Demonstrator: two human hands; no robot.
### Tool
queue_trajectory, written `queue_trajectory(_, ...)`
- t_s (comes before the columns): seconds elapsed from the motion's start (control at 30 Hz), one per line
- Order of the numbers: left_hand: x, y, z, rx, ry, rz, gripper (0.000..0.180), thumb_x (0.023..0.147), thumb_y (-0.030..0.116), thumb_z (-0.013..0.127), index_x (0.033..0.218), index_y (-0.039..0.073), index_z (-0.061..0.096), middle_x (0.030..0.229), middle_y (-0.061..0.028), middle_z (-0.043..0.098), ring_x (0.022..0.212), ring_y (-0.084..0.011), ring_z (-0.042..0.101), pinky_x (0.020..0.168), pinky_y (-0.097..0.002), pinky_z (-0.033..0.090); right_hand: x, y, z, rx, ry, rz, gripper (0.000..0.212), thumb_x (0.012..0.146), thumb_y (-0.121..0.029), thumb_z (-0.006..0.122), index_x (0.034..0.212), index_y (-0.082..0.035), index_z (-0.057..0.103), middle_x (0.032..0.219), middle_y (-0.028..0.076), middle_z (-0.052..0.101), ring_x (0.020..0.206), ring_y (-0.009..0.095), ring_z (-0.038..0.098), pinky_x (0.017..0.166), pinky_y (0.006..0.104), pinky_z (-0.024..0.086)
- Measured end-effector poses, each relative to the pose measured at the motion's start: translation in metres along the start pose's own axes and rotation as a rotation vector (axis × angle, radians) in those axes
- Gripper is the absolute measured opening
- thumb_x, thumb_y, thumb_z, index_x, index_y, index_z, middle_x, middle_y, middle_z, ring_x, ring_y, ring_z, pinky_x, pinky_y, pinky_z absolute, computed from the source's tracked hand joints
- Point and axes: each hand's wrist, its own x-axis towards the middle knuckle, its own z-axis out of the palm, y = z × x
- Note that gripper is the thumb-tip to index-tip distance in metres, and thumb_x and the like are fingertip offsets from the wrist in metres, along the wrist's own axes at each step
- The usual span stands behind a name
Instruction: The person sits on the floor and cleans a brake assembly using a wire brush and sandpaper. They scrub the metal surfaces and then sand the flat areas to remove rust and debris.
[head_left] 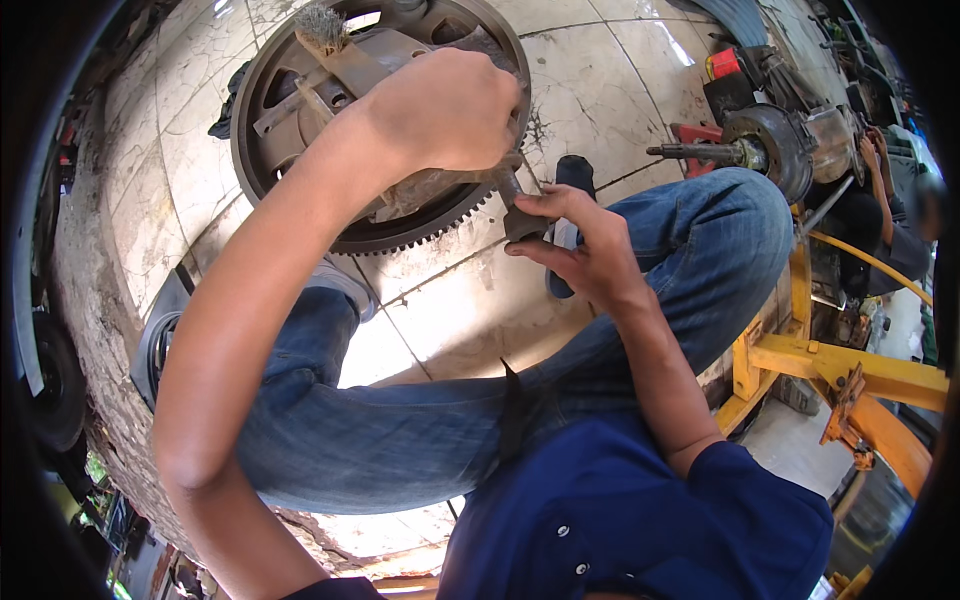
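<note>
Left hand (450, 110) fisted over toothed wheel (250, 135) on tiled floor (590, 70); contents hidden, can't tell. Right hand (592, 240) pinches dark metal part (523, 225) near wheel's rim. Best held steady, unforced.

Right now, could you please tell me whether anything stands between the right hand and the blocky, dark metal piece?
Nothing visible does: the right hand directly grips the blocky, dark metal piece, beside the large, round, toothed metal wheel.
</note>
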Motion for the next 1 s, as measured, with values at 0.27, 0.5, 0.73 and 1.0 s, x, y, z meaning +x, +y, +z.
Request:
queue_trajectory(0.27,0.004,-0.005,0.000,0.002,0.059,0.036,0.022,0.078,0.013,0.057,0.088,0.001,0.073,0.073,-0.0259,0.065,0.073,-0.0422,0.066,0.072,-0.0468,0.055,-0.005,0.006,0.037,0.766,0.292,0.375,0.041,0.078,0.003,0.079,0.114,0.000,0.058,0.108,0.013,0.067,0.099,0.019,0.068,0.088,0.0312,0.055)
queue_trajectory(0.5,-0.001,-0.002,0.004,-0.017,0.071,0.019,0.023,0.079,0.013,0.056,0.088,0.001,0.073,0.073,-0.0257,0.065,0.072,-0.0420,0.066,0.072,-0.0468,0.055,0.015,-0.008,-0.005,-0.165,0.035,-0.045,0.038,0.073,-0.004,0.081,0.108,-0.003,0.067,0.098,0.010,0.070,0.094,0.027,0.067,0.084,0.0358,0.053)
queue_trajectory(0.73,-0.002,-0.001,0.004,-0.038,0.069,0.008,0.023,0.080,0.014,0.056,0.089,0.001,0.073,0.074,-0.0259,0.065,0.073,-0.0420,0.066,0.074,-0.0469,0.055,0.041,-0.026,-0.036,-0.311,-0.319,0.073,0.038,0.075,-0.013,0.079,0.112,-0.011,0.070,0.096,0.009,0.069,0.089,0.029,0.065,0.084,0.0378,0.049)
queue_trajectory(1.0,-0.004,0.000,0.004,-0.051,0.088,0.003,0.022,0.078,0.014,0.058,0.088,0.001,0.072,0.073,-0.0262,0.065,0.073,-0.0425,0.066,0.073,-0.0467,0.054,0.007,0.007,0.023,-0.257,0.217,-0.121,0.049,0.071,-0.011,0.083,0.116,-0.008,0.065,0.094,0.007,0.067,0.086,0.028,0.065,0.078,0.0366,0.051)
